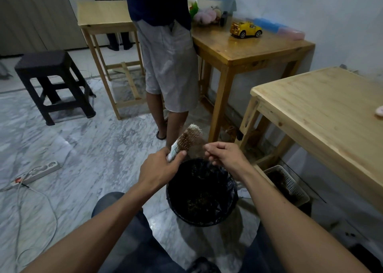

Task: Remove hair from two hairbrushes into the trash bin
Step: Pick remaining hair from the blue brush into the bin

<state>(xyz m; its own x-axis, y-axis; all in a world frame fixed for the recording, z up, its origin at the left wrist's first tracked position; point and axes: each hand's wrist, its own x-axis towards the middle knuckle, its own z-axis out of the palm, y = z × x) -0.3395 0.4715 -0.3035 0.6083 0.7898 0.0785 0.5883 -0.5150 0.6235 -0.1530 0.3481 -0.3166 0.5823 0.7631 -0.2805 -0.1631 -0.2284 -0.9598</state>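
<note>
My left hand (pixel 160 168) grips the pale handle of a hairbrush (pixel 187 139), whose bristled head points up and away, matted with brown hair. My right hand (pixel 224 155) is just right of the brush head, fingers pinched on a thin wisp of hair (pixel 202 149) that stretches from the bristles. Both hands hover over the far rim of a round trash bin (pixel 173 198) lined with a black bag, with dark hair clumps at its bottom. A second hairbrush is not visible.
A person (pixel 167 61) in grey shorts stands just beyond the bin. A light wooden table (pixel 323 115) is at the right, with a white basket (pixel 290 184) under it. Behind stands a table (pixel 248 50) with a yellow toy car, at left a black stool (pixel 51 82) and a power strip (pixel 44 170).
</note>
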